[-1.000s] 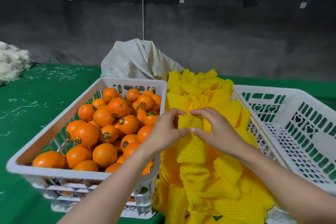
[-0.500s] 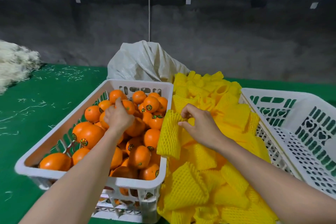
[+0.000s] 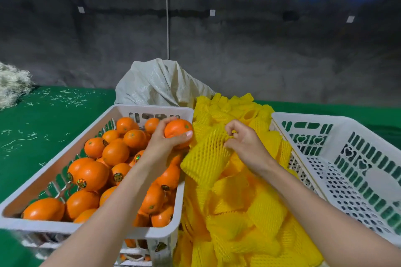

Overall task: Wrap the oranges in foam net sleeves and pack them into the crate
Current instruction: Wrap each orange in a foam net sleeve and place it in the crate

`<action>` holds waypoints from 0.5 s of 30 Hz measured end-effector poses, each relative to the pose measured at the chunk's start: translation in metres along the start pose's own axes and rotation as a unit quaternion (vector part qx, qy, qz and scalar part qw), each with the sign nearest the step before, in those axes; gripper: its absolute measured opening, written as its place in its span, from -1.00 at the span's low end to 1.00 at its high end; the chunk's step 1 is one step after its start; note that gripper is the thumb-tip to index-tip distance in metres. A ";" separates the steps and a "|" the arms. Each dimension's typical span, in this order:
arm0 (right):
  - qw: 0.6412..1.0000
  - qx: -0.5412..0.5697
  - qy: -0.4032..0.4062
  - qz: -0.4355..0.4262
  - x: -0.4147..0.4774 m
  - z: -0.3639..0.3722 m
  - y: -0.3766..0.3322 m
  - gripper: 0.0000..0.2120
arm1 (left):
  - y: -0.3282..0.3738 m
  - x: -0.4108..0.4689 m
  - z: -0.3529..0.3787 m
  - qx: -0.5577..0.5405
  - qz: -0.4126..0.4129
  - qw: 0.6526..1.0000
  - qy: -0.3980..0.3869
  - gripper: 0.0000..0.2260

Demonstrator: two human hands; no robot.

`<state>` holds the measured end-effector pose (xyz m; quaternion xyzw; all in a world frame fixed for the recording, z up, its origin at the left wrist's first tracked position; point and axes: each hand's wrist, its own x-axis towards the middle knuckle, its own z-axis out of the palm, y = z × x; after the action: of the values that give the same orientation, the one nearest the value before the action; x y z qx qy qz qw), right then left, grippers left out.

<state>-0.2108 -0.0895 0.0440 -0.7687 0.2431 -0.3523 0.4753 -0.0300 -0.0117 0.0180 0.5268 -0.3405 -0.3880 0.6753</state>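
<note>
Snagging threatens: right grip (image 3: 245, 145) pinches the sleeve (image 3: 206, 158) by its top edge, mouth unspread, so the orange (image 3: 176, 130) clasped in left grip (image 3: 161, 144) at 9 o'clock could jam.

Green table (image 3: 50, 128) with crates (image 3: 325, 118), sack (image 3: 156, 84), shreds (image 3: 71, 98)

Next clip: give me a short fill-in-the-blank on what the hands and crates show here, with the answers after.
1. The left hand grips an orange, while the right hand pinches a ___ foam net sleeve.
2. The loose oranges lie in the crate on the person's ___.
3. The other white crate is ___.

Missing words: yellow; left; empty.
</note>
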 end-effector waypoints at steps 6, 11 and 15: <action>0.975 0.154 -0.044 0.153 -0.023 -0.023 0.000 -0.61 | -0.017 -0.014 0.055 -0.152 -0.070 0.984 -0.067 -0.68; 0.940 0.234 0.027 0.248 -0.061 -0.032 -0.008 -0.44 | -0.037 -0.026 0.091 -0.140 -0.043 0.989 -0.028 -0.75; 0.949 0.242 0.047 0.197 -0.049 -0.027 0.007 -0.68 | -0.047 -0.034 0.105 -0.167 -0.027 0.985 -0.011 -0.80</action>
<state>-0.2630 -0.0726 0.0302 -0.5497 0.3193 -0.3355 0.6952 -0.1451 -0.0357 -0.0071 0.4108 -0.2641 -0.4634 0.7394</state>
